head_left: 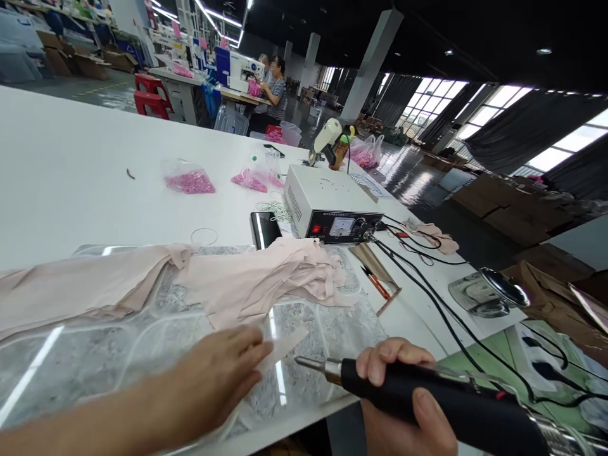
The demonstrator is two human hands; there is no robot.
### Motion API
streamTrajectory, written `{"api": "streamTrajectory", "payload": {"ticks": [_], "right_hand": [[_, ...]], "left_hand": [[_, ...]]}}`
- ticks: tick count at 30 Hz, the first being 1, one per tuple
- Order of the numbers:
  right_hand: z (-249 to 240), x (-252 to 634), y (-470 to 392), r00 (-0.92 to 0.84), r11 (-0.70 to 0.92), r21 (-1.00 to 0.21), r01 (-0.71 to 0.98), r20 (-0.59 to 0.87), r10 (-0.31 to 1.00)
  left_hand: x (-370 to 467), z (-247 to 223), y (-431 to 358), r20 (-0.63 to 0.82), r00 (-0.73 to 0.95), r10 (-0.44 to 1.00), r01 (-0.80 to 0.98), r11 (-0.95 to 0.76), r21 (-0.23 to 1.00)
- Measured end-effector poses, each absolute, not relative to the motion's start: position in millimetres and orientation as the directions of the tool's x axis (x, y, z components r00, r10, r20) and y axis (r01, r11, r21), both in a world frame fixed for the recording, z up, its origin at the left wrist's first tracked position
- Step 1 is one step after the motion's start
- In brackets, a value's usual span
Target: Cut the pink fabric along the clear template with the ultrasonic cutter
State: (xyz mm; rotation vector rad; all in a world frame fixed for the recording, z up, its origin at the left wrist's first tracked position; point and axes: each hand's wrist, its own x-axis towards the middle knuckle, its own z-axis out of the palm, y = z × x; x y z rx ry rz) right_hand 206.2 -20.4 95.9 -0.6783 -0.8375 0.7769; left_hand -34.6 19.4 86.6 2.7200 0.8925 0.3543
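My left hand (216, 373), slightly blurred, is over the grey marbled mat (351, 329), its thumb and fingers apart. A thin pale fabric strip (292, 342) extends from beside its fingertips; whether they touch it is unclear. My right hand (399, 380) is wrapped round a black ultrasonic handpiece (456, 399), whose pointed metal tip (308, 363) points left, near the strip but apart from it. Beyond my hands, light pink fabric pieces (256, 272) are heaped in layers on the mat. Another stack of pink fabric (85, 285) lies at the left.
Behind the fabric stands a control box (344, 227) with cables (422, 278) running right. Nearby are a phone (266, 229), bags of pink bits (190, 180), an open case with an orange-handled tool (377, 283) and a glass jar (479, 294). Two people sit at a sewing machine (240, 69).
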Motion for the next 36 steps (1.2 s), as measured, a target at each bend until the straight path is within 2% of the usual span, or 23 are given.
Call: {"api": "streamTrajectory", "payload": {"ticks": [2,4,6,8,12,16,18,21,23,28,32,36], "right_hand": [[92.0,207.0,-13.5,0.469,0.557,-0.762,-0.329,0.38,0.797],[87.5,204.2,-7.4,0.454,0.568,-0.745,-0.351,0.395,0.799],[84.2,201.5,-4.9,0.418,0.559,-0.738,-0.378,0.402,0.814],[82.9,202.0,-6.5,0.392,0.532,-0.743,-0.407,0.384,0.836],[84.3,213.2,-13.6,0.434,0.515,-0.74,-0.432,0.33,0.838],[83.4,221.8,-16.5,0.443,0.528,-0.728,-0.437,0.337,0.831],[81.1,222.8,-17.2,0.441,0.516,-0.732,-0.444,0.322,0.837],[77.0,223.2,-18.0,0.466,0.518,-0.729,-0.447,0.305,0.831],[74.3,223.9,-17.5,0.494,0.539,-0.715,-0.445,0.306,0.814],[69.1,227.0,-12.3,0.527,0.576,-0.693,-0.434,0.323,0.786],[66.3,225.1,-8.6,0.54,0.59,-0.689,-0.421,0.332,0.774],[63.1,217.9,-5.3,0.53,0.586,-0.664,-0.465,0.321,0.785]], "left_hand": [[-40.0,69.1,-4.6,0.222,0.753,0.619,0.582,-0.785,0.214],[-43.1,57.1,-19.8,0.415,0.716,0.561,0.607,-0.794,0.026],[-43.4,55.6,-27.0,0.428,0.726,0.538,0.624,-0.777,-0.083],[-42.5,62.0,-29.6,0.394,0.758,0.52,0.601,-0.792,-0.11],[-45.9,70.7,-31.8,0.311,0.816,0.488,0.516,-0.857,-0.009],[-52.5,59.9,-30.2,0.388,0.705,0.594,0.629,-0.776,0.045],[-51.9,57.9,-25.0,0.375,0.743,0.555,0.587,-0.809,0.034],[-46.9,65.9,-11.9,0.279,0.866,0.416,0.427,-0.904,0.022],[-44.1,74.0,-0.7,0.2,0.902,0.382,0.38,-0.924,0.049],[-41.3,86.2,28.2,0.089,0.915,0.393,0.353,-0.888,0.294],[-34.6,82.3,41.5,0.16,0.905,0.394,0.326,-0.885,0.332],[-24.6,67.9,42.9,0.322,0.807,0.496,0.398,-0.858,0.323]]}}
